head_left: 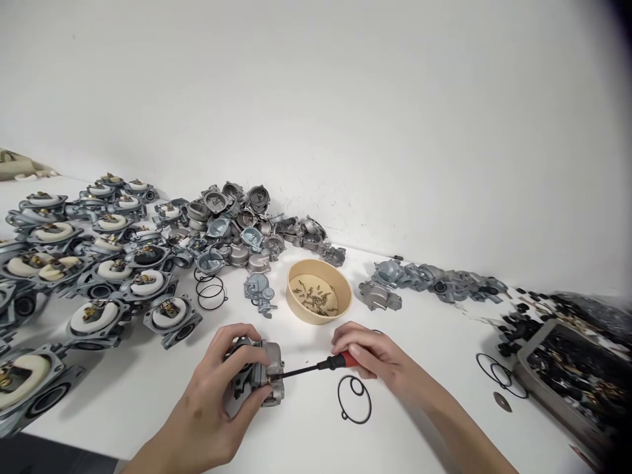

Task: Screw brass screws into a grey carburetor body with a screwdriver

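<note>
My left hand (217,388) is wrapped around a grey metal carburetor (271,355), which lies on its side on the white table. In my right hand (370,355) is a screwdriver (340,360) with a red and black handle. Its dark shaft points left, and the tip meets a brass-coloured screw (269,380) on the carburetor's near side. Just beyond both hands stands a tan round bowl (291,304) with many small brass screws (318,301) in it. Black rubber gaskets (354,419) lie below the screwdriver.
Rows of carburetor bodies with white floats (168,313) cover the left side. Metal bowl covers (238,255) are heaped at the back. More grey castings (434,280) line the wall at right, near a metal tray (533,368) of dark small parts.
</note>
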Tool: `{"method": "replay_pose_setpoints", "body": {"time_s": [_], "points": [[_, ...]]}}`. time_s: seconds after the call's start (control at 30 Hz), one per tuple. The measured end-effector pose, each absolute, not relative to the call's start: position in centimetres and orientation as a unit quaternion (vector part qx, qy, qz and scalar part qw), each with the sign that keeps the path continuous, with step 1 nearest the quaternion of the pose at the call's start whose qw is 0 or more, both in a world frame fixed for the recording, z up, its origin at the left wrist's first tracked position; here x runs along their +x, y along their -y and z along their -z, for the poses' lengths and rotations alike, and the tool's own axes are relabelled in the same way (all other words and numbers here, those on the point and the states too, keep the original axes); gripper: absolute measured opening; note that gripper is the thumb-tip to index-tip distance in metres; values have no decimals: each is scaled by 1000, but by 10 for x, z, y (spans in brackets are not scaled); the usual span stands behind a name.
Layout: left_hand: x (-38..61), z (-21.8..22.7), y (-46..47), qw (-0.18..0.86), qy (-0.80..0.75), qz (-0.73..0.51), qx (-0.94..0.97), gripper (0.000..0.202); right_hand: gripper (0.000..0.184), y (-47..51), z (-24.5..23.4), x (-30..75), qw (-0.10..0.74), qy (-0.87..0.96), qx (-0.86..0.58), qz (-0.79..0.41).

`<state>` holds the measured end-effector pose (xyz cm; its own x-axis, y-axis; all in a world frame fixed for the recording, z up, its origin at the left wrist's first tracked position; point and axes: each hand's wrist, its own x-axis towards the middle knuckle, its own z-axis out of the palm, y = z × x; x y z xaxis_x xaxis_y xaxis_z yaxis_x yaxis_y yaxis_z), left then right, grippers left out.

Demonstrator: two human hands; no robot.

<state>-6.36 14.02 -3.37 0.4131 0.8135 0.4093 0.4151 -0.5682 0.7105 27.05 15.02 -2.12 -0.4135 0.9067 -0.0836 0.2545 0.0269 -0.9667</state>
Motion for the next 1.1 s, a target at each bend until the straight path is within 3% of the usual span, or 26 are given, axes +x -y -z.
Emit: {"method": "replay_pose_setpoints", "body": {"time_s": [0.2,0.37,0.5,0.63,0.8,1.1], "points": [[-64,41,-141,264,-401,-386,788,22,25,-147,22,274,329,616,-444,-561],[-66,43,-148,283,-425,-391,766,30,35,-150,22,269,363,602,-464,-538],[-69,39,-155,352,-414,-366,755,28,28,-149,17,267,381,628,-442,-515],[-71,37,-155,369,-416,-363,748,40,30,-149,19,269,375,606,-451,-538],[-70,39,-153,380,-413,-349,751,38,44,-151,24,267,350,618,-493,-502],[-68,38,-153,373,-420,-348,750,42,26,-148,18,274,378,645,-425,-512]]}}
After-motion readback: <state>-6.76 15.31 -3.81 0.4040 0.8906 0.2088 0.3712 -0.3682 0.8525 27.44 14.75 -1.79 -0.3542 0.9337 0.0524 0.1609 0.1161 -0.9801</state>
